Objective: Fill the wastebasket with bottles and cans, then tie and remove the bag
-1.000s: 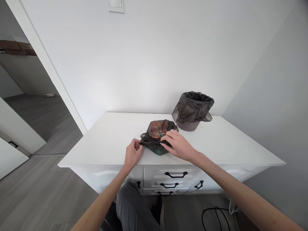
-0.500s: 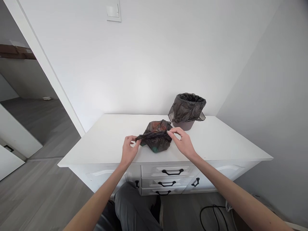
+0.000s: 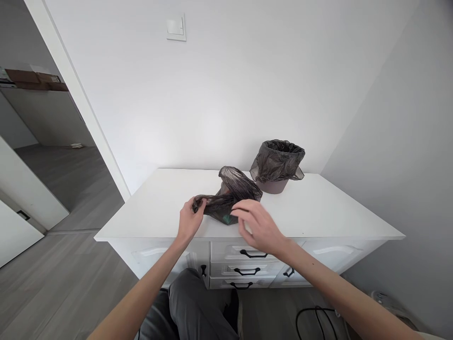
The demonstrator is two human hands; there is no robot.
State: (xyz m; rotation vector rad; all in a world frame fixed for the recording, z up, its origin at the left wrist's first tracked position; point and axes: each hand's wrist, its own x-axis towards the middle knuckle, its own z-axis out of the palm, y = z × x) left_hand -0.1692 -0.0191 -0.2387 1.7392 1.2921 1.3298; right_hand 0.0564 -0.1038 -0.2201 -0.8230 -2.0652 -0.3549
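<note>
A thin black plastic garbage bag (image 3: 226, 200) lies on the white cabinet top (image 3: 318, 212), with something green and a patch of reddish colour showing dimly through it. My left hand (image 3: 191, 217) is closed on one twisted end of the bag, at its left side. Over the bag's front right part is my right hand (image 3: 258, 226), slightly blurred, its fingers stretched out and the thumb apart from them. Nothing shows between those fingers. The bag's other loose end rises behind and slumps to the right.
A small bin (image 3: 274, 185) lined with a black bag stands behind on the right, close to the wall. Black-handled drawers (image 3: 244, 255) are below the cabinet top. On the floor at lower right lies a black cable (image 3: 314, 309). A doorway opens at left.
My right hand has let go of the bag's right end and moved slightly left and toward me. That end now puffs up at the back. My left hand keeps its hold.
</note>
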